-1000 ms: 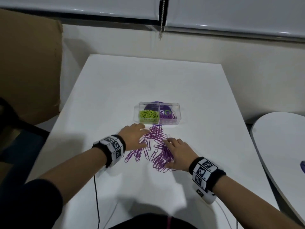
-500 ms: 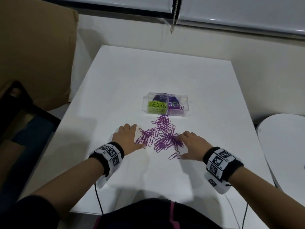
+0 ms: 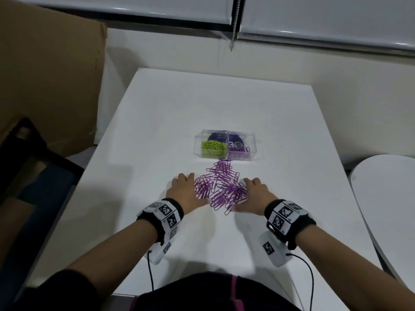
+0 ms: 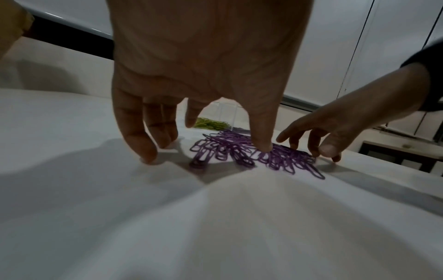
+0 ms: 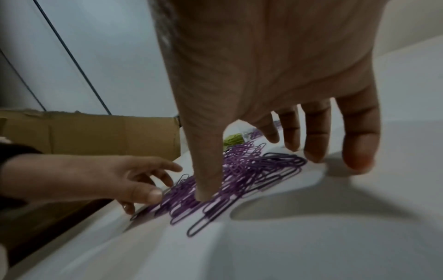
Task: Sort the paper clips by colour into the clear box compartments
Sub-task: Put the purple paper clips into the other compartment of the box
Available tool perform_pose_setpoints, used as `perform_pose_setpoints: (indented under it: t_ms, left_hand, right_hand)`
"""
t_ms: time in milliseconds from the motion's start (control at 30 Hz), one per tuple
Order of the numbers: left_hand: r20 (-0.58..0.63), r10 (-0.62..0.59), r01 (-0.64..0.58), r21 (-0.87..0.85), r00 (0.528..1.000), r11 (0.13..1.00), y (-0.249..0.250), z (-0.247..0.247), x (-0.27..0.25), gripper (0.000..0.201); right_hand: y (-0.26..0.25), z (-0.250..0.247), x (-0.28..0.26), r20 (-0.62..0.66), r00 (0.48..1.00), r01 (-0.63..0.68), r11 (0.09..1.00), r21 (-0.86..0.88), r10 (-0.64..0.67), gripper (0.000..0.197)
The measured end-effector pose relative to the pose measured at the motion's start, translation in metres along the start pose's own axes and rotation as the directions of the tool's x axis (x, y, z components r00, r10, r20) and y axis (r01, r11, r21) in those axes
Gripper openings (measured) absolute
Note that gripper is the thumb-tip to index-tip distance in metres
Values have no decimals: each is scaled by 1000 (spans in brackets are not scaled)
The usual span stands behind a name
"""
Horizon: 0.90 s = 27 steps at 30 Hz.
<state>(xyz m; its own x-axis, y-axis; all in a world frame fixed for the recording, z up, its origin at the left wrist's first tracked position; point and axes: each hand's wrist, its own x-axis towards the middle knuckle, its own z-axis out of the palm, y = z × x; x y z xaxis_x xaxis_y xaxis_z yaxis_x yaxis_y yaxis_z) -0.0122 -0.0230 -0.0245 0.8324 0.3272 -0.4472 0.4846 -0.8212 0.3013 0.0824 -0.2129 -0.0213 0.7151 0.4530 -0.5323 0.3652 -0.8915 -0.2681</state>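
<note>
A pile of purple paper clips (image 3: 221, 187) (image 4: 254, 153) (image 5: 242, 174) lies on the white table just in front of the clear box (image 3: 252, 145). The box's left compartment holds green clips (image 3: 212, 148); a few purple clips (image 3: 241, 151) lie in its right one. My left hand (image 3: 185, 191) rests on the pile's left edge, fingers spread, thumb tip on the clips (image 4: 263, 147). My right hand (image 3: 254, 195) rests at the right edge, fingers spread, thumb pressing into the clips (image 5: 203, 195). Neither hand grips a clip.
The white table (image 3: 157, 122) stretches beyond the box to the wall. A brown cardboard sheet (image 3: 49, 77) stands at the left beside a dark chair (image 3: 33, 167). A second white round table (image 3: 388, 198) is at the right. Cables hang from both wristbands.
Both hands have drawn the purple clips together into a tighter pile, the two hands closing in from either side. The head view has tilted and shifted.
</note>
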Motion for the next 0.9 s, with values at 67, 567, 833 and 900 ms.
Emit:
perform_pose_setpoints:
  t_ms: [67,567,833,900]
  left_hand:
    - [8,-1,1,-6,1000,1000,6,4,-1,98]
    - [-6,88,-88,-99,996,991,25,5,30,43]
    - [108,70,-41,-254,992,966,13,-12,36,41]
    - [106,61,-28,-290,992,957,9,-14,38,35]
  right_hand:
    - [-4,5,-1,-19,1000,0,999,-51,-1,96]
    - [-20,7,24,-150,987,52,998,-32,-56,44]
    - [-19,5,28,-157,986,67,996,59,-57,25]
    - [-18,3,28,-164,985,69,995,77,-55,23]
